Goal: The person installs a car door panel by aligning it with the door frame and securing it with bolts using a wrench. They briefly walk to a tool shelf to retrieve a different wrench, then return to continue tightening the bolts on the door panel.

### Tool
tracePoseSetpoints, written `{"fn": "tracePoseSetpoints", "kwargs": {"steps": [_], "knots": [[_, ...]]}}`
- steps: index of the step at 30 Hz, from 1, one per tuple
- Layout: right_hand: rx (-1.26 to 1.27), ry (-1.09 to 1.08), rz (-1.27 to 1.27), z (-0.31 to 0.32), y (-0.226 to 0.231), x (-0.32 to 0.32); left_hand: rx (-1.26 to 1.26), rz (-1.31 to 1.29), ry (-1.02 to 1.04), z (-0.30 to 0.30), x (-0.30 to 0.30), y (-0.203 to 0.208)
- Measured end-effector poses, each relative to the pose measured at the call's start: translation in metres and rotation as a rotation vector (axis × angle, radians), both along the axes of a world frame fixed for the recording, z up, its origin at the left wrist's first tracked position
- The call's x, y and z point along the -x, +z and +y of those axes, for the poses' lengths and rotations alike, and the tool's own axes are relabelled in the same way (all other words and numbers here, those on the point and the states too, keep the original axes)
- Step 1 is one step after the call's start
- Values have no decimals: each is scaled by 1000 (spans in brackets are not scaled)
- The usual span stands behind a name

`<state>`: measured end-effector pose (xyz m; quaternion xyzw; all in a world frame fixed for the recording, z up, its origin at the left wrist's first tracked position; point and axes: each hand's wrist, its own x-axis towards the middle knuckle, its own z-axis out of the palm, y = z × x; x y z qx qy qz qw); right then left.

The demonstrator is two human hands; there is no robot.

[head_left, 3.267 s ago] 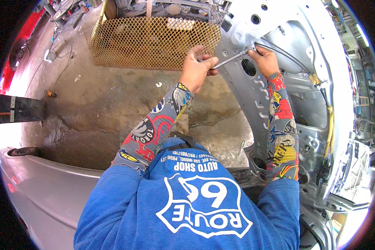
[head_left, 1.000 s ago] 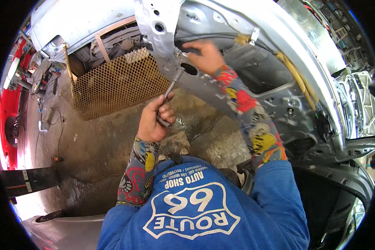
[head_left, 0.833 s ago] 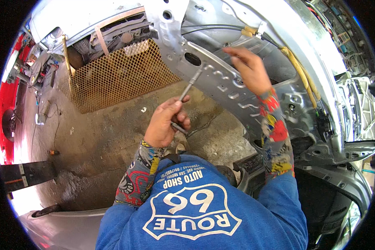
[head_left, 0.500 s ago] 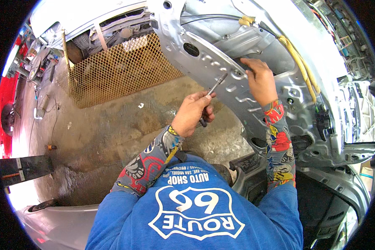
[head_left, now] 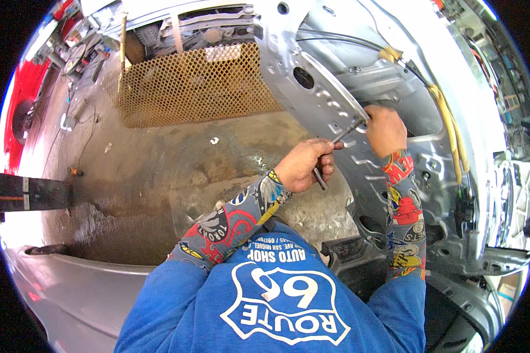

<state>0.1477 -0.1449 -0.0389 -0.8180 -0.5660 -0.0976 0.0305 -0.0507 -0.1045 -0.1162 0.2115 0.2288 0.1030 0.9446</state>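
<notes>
My left hand [head_left: 308, 166] is closed around a socket wrench [head_left: 346, 133] with a slim metal shaft. Its dark handle juts out below my fingers, and its tip meets the bare silver door panel [head_left: 312, 97]. Right beside that tip, my right hand [head_left: 387, 130] is curled at the edge of an opening in the panel. Its fingertips reach into the opening, hidden from sight, so what they grip cannot be made out. The panel has several holes, pressed ridges and dark cables running across its upper part.
A rusty mesh rack [head_left: 194, 88] stands on the wet, stained floor [head_left: 141, 176] ahead. Yellow-wrapped cable [head_left: 447, 126] runs down the door's right side. A grey car body panel [head_left: 94, 294] lies at lower left, and a dark beam [head_left: 32, 193] juts in above it.
My left hand has brought the wrench tip up against the door panel beside my right hand. My right fingers have curled in at the opening. The whole view has shifted.
</notes>
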Motion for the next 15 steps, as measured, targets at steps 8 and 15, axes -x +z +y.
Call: {"fn": "tracePoseSetpoints", "kwargs": {"steps": [8,15], "knots": [[72,-10,54,0,7,-1,64,-66,-29,4,0,-9],[144,50,123,11,9,-16,347,-282,-36,-3,-5,-34]]}}
